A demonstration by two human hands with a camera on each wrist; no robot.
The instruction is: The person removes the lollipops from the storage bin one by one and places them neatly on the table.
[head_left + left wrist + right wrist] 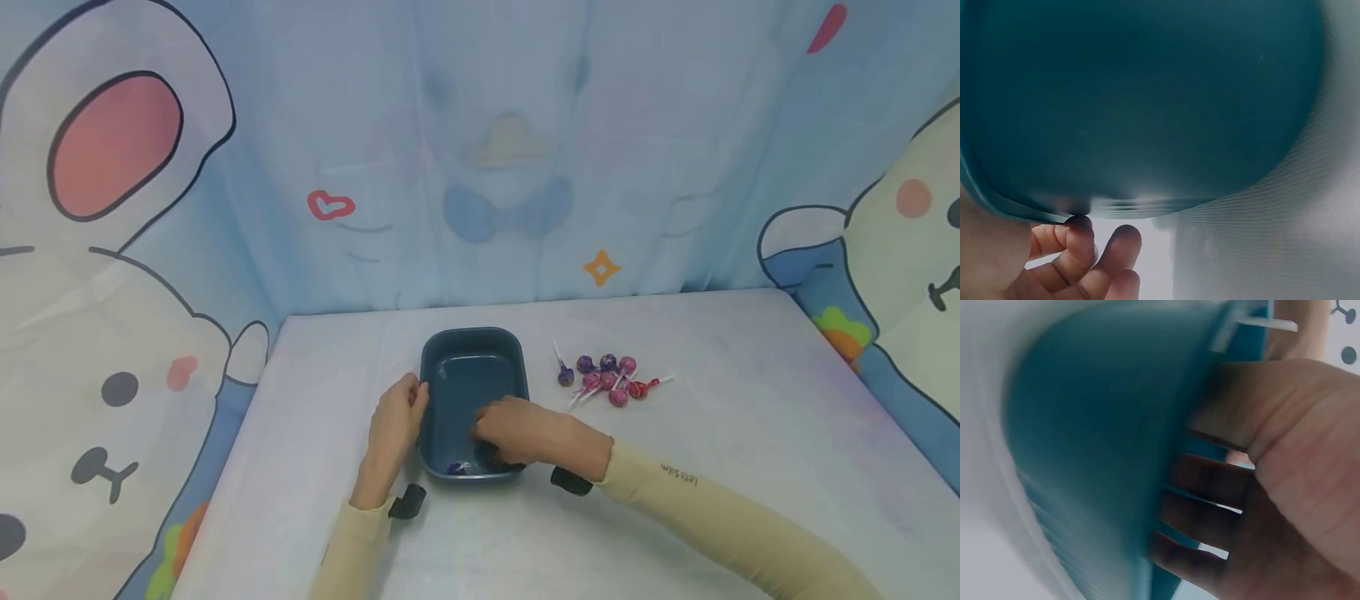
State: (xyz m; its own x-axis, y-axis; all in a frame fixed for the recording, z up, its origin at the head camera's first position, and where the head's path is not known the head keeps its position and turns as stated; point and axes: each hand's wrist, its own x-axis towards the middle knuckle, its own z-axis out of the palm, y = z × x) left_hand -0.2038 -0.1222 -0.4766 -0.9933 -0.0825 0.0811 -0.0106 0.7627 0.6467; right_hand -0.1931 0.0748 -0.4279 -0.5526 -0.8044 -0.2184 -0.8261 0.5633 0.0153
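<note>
A dark teal rectangular box [471, 375] stands on the white tabletop. My left hand [392, 423] is at its left side; in the left wrist view curled fingers [1079, 244] meet the rim, gripping it. My right hand [525, 429] reaches over the right wall, with its fingers [1210, 512] down inside. The fingertips are hidden behind the wall, so what they hold does not show. A purple-wrapped lollipop [457, 468] lies in the near left corner of the box. A white stick [1266, 324] juts out near the rim in the right wrist view.
Right of the box lie several wrapped lollipops [607, 380], purple, pink and red, their white sticks pointing various ways. Behind the table [750, 400] hangs a light blue cloth [510, 150] with cartoon prints. Each wrist wears a small black camera.
</note>
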